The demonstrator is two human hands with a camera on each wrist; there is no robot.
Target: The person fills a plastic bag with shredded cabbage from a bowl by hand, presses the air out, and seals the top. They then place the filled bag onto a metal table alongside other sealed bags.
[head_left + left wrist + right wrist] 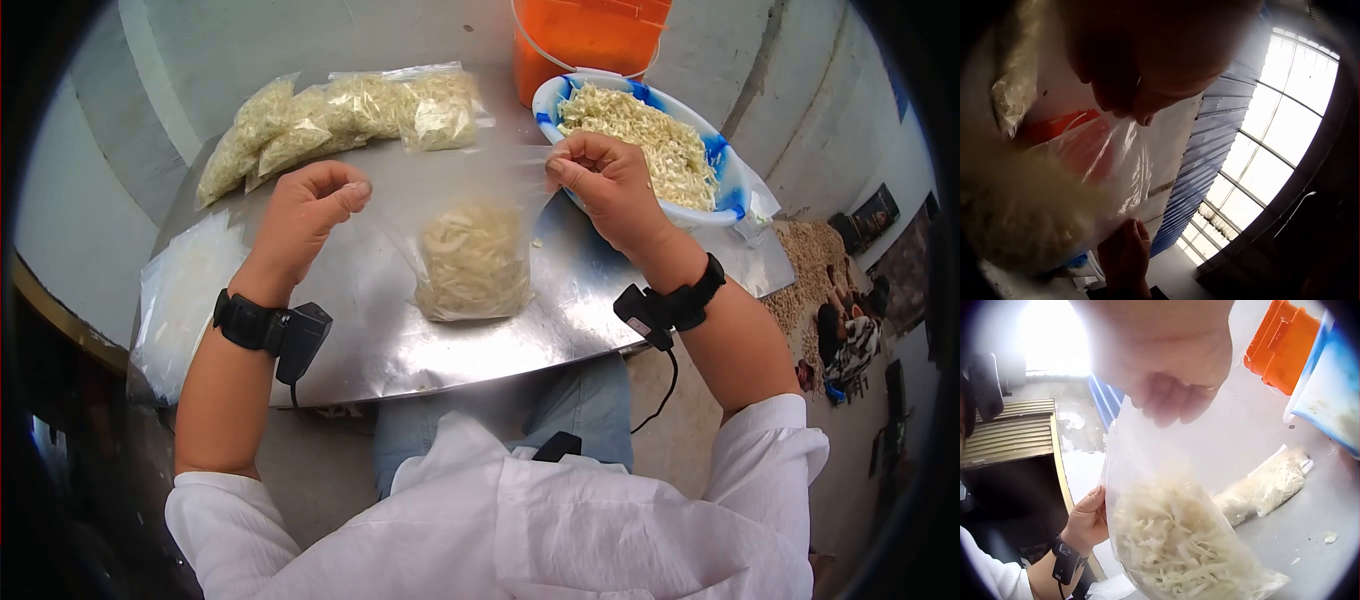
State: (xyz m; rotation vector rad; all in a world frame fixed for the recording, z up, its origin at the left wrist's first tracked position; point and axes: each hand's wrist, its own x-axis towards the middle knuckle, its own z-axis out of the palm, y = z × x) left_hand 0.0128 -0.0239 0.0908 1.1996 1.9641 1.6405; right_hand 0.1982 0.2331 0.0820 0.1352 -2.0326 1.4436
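Note:
A clear plastic bag (475, 262) with pale shredded strips in its lower part is held up by its top between both hands, over the metal table (380, 350). My left hand (312, 208) pinches one top corner of the bag between thumb and fingers. At the opposite corner my right hand (612, 190) pinches the film the same way. The right wrist view shows the strips in the bag (1179, 537) close up, beneath the right hand (1166, 369). In the left wrist view the stretched film (1129, 162) runs between the two hands.
Several filled clear bags (350, 110) lie in a row at the back left. A stack of flat plastic bags (185, 300) lies at the left edge. A blue and white basin (735, 185) of shreds stands at the right, before an orange bucket (590, 45).

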